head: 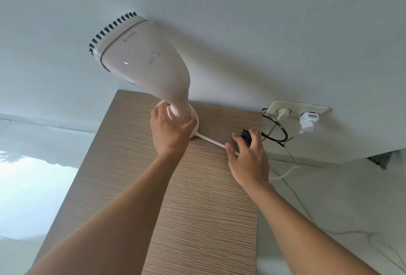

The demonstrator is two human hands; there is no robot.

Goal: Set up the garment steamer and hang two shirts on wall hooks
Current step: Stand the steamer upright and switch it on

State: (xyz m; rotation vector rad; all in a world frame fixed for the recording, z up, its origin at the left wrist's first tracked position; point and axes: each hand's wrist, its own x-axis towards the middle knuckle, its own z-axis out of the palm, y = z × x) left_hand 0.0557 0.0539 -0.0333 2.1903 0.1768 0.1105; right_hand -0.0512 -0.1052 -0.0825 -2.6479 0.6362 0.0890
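A cream handheld garment steamer (140, 59) with a row of dark bristles on its head stands upright on a wood-grain cabinet top (208, 198), close to the wall. My left hand (171, 132) is wrapped around its narrow handle just above the round base. A white cord (211, 140) runs from the base to my right hand (248, 158), whose fingers hold the steamer's black plug (246, 136) over the cabinet's back right corner. No shirts or hooks are in view.
A double wall socket (296, 107) sits just right of the cabinet; its left outlet is free, and a white adapter (308, 122) fills the right one. A looped black cable (279, 129) and thin white cables hang below it. A bright window lies at the left.
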